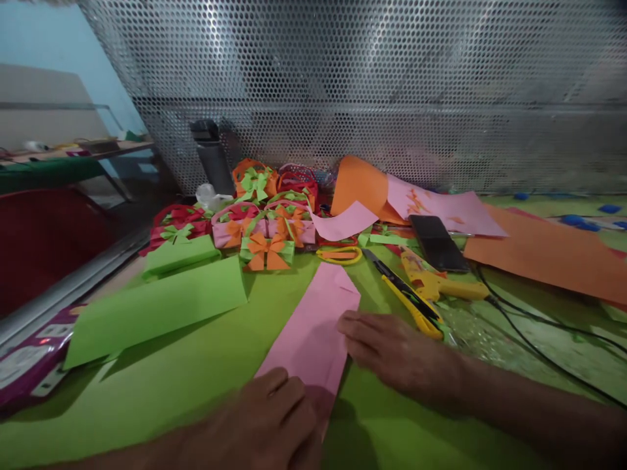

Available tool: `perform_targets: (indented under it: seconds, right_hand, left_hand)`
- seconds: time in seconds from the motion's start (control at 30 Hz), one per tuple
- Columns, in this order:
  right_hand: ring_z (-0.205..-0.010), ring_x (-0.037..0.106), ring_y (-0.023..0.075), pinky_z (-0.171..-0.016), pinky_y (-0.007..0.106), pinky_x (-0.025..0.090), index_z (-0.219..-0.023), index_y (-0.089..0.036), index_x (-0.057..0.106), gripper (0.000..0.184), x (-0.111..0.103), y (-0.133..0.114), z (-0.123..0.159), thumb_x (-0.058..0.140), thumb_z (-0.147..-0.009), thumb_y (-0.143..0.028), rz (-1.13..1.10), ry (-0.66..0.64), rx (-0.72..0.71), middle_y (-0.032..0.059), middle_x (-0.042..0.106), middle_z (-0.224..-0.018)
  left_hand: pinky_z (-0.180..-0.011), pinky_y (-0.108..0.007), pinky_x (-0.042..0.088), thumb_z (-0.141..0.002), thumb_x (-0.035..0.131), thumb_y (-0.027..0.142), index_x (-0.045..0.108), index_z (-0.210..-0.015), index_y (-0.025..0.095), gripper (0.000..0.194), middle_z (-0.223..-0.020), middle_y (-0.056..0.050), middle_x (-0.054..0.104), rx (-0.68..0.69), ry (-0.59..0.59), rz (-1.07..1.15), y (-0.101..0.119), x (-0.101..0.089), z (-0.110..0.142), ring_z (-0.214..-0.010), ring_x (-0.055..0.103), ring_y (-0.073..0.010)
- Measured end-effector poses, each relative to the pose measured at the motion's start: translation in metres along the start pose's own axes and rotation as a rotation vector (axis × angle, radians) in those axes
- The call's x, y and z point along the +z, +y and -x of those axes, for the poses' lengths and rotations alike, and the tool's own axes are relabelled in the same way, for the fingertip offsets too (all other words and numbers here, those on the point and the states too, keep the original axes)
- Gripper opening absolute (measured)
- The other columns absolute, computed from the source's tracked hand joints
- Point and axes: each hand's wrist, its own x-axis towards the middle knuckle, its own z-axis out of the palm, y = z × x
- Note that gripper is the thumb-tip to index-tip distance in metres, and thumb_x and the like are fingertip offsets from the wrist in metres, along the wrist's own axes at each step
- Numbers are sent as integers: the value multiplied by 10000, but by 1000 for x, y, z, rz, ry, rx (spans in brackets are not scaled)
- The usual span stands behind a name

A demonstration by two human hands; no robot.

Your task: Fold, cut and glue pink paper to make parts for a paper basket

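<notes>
A folded strip of pink paper [313,320] lies slantwise on the green work surface, its far end creased into a corner flap. My right hand [386,346] is at the strip's right edge, fingers bunched together and gripping it. Over the near end, my left hand [279,418] is closed with curled fingers against the paper; its thumb is hidden. Just beyond my right hand are a yellow-handled craft knife [406,297] and a yellow glue gun [435,282]. Yellow-handled scissors [339,254] lie past the strip's far end.
Small paper bags with bows [267,245] crowd the back left, before a dark bottle [214,156]. Folded green paper [161,307] lies left, near a purple packet [39,352]. A phone [437,243], orange sheets [543,251] and a black cable [548,316] occupy the right. Perforated metal [343,85] stands behind.
</notes>
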Motion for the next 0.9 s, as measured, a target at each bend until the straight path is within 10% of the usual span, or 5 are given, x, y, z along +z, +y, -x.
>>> perform_targets:
  seconds: [0.3, 0.9]
  right_hand:
    - [-951, 580, 194, -824, 333, 486, -968, -162, 613, 270, 0, -17, 9, 499, -780, -5, -260, -85, 391, 93, 642, -1006]
    - [-888, 496, 185, -883, 461, 303, -815, -227, 595, 190, 2, -42, -1, 542, -780, -48, -500, -111, 596, -6, 565, -939]
  left_hand:
    - [-618, -329, 427, -840, 543, 150, 647, -885, 154, 113, -777, -35, 633, -94, 8, 91, -9, 5, -20, -687, 527, -192]
    - [-681, -324, 465, -929, 444, 112, 597, -1011, 111, 174, -922, -53, 609, -140, 84, 317, -12, 25, -7, -792, 527, -186]
